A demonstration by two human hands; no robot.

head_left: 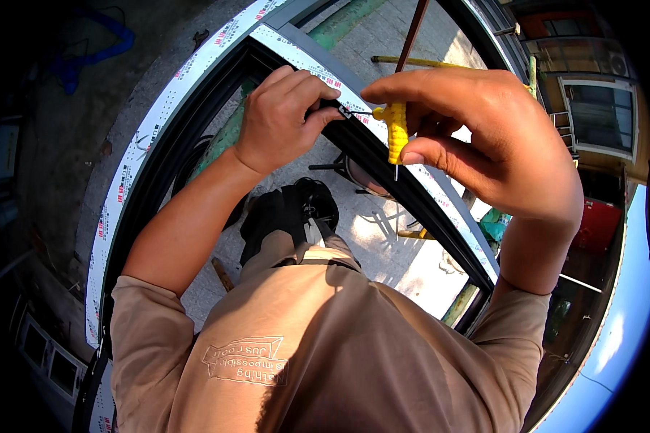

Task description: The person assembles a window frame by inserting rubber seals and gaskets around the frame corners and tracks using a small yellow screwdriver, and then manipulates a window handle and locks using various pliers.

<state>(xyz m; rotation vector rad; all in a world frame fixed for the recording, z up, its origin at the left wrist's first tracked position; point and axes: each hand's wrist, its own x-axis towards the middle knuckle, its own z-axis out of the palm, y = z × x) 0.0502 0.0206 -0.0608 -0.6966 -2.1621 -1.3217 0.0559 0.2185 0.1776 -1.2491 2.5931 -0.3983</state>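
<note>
My left hand (282, 115) grips the dark top rail of a window frame (383, 155), its fingers curled over a small black fitting on the rail. My right hand (484, 137) holds a yellow T-handle key (396, 132) between thumb and fingers, its thin metal shaft pointing left into the fitting beside my left fingertips. White protective film with red and black print (133, 162) covers the frame's outer faces. My tan shirt (325, 339) fills the lower part of the view.
Below, through the frame, lie a paved floor (383, 238), my black shoes (289, 213), a round dark stand (354, 169) and a yellow bar (412, 62). A blue hose (94, 47) lies at the far left. Buildings with windows (592, 115) stand at the right.
</note>
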